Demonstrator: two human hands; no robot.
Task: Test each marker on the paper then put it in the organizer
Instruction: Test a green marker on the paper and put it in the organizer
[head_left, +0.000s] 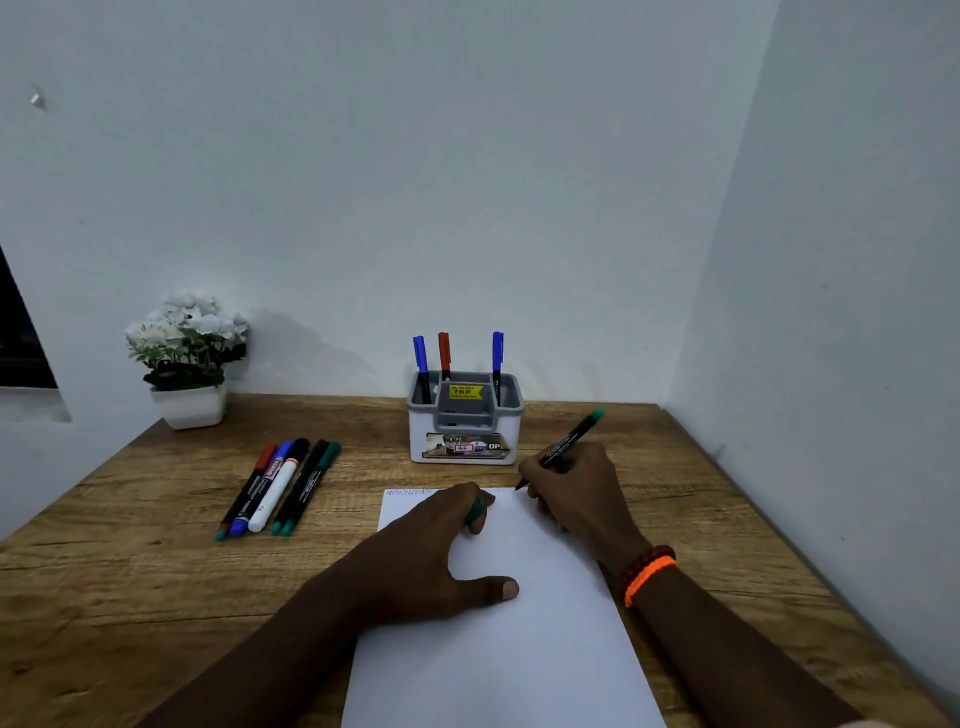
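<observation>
Your right hand (569, 480) grips the green marker (569, 443) in a writing hold, fingers curled round the barrel, nib down at the far right corner of the paper (498, 634). The green end points up and away toward the wall, so the tip meets the sheet at a slant that suits a quick scribble. Whether the nib is touching yet is too fine to tell.

Your left hand (441, 551) lies palm down on the sheet, thumb spread, pinning it so the stroke will not drag it; its fingers curl round the green cap (474, 513), kept ready for closing the marker afterwards.

Small test squiggles (410, 492) run along the top edge, so the next free spot is where you are aiming now.

The organizer (464, 418) stands just beyond the paper, within easy reach, with two blue markers and one red already upright in its back slots.

The untested markers (278, 488) lie in a tidy row to the left on the table (727, 519), well apart from the sheet.
</observation>
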